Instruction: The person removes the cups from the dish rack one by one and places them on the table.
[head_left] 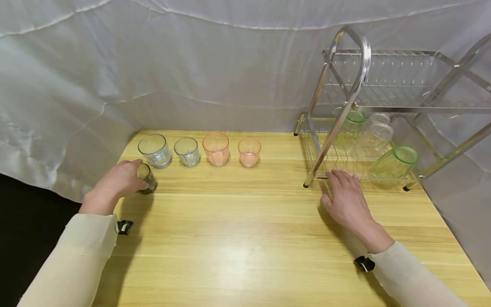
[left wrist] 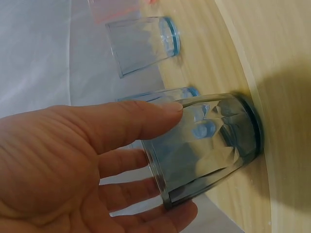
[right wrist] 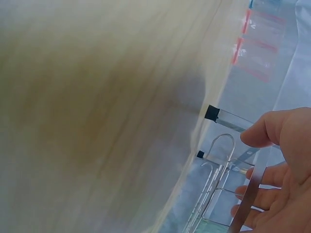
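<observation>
At the table's left edge my left hand point(head_left: 119, 183) grips a dark grey glass point(head_left: 150, 182) from above, thumb on one side and fingers on the other. The left wrist view shows that smoky glass point(left wrist: 209, 155) with its base close to the tabletop. Right behind it stands a large blue-tinted glass point(head_left: 156, 153), then a smaller blue glass point(head_left: 188, 154). My right hand point(head_left: 347, 200) is at the lower front rail of a metal dish rack point(head_left: 324, 157). In the right wrist view its fingers point(right wrist: 265, 196) reach past the rail point(right wrist: 250, 199), with the thumb apart.
Two pink glasses point(head_left: 216, 151) point(head_left: 249, 153) continue the row along the back of the wooden table point(head_left: 230, 221). On the rack's lower tier are green glasses point(head_left: 395, 164) point(head_left: 350, 125) and clear glasses point(head_left: 374, 138). Grey cloth point(head_left: 230, 64) hangs behind.
</observation>
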A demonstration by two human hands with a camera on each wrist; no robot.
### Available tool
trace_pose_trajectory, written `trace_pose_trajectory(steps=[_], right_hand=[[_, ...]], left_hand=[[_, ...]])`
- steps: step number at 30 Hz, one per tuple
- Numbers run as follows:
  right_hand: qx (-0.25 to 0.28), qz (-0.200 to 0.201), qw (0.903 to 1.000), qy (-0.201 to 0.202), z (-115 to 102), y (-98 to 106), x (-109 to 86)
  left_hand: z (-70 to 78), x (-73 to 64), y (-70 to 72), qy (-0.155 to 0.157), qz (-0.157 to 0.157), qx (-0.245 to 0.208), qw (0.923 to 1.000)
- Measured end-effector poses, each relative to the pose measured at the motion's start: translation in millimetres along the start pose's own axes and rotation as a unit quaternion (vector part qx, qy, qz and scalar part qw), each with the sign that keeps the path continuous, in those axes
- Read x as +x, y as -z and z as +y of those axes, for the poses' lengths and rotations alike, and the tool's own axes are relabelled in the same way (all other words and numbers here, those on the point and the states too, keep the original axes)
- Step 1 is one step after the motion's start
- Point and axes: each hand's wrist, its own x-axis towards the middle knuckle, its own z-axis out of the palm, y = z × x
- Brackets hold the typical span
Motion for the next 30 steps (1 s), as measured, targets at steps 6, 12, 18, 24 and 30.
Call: trace_pose_trajectory(steps=[6,12,18,24,30], right_hand=[[0.001,0.001,1.0000,0.000,-0.1,0.0,-0.4],[0.000,0.002,1.0000,0.002,0.0,-0.4,-0.3],[0.001,0.006,1.0000,0.002,0.2,-0.8,-0.6],[-0.002,0.010,0.9999,0.005,0.4,-1.0,-0.7],[-0.002,0.009,0.9999,0.006,0.8,-1.2,-0.2]], left_hand=[[-0.9,0.7,1.2,0.010,-0.003,0.007,0.9999],[0.5,-0.7,1.6,0.016,-0.003,0.007,0.9998],[1.3,-1.0,1.1,0.005,0.003,0.007,1.0000],[1.5,-0.9,0.8,-0.001,0.011,0.017,0.9998],[2.4,-0.6,0.3,-0.002,0.013,0.023,0.9997]])
